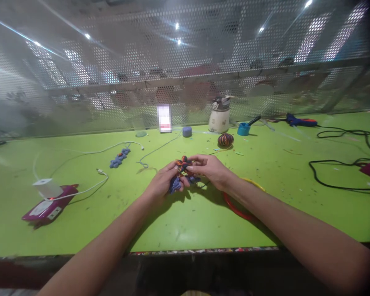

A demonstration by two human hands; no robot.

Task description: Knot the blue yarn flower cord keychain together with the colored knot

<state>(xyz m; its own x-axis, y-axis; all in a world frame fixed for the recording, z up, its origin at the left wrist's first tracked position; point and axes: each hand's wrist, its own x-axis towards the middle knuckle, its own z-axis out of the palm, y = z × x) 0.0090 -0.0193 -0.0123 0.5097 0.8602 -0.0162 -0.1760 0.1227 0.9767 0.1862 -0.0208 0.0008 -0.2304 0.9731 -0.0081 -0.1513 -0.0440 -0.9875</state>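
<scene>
Above the green table, my left hand [165, 179] is closed on a small crochet piece [184, 165] in dark and orange-red yarn, with blue-purple crocheted parts [174, 185] hanging below. My right hand [210, 168] pinches the same piece from the other side, thumb and fingers together. Whether a hook is in the fingers I cannot tell. A ball of striped dark and orange yarn [225, 140] lies beyond my right hand. Farther back sits a small blue-purple yarn roll [187, 131], its strand trailing left. Another blue crocheted strip [120, 158] with an orange spot rests to the left.
A magenta power strip [54, 205] with a white charger [47, 188] and cables is at left. Behind stand a cup [139, 127], a pale bottle [219, 117] and a blue container [243, 128]. A blue glue gun [300, 121] lies right. A red-yellow ring [237, 209] is under my right forearm.
</scene>
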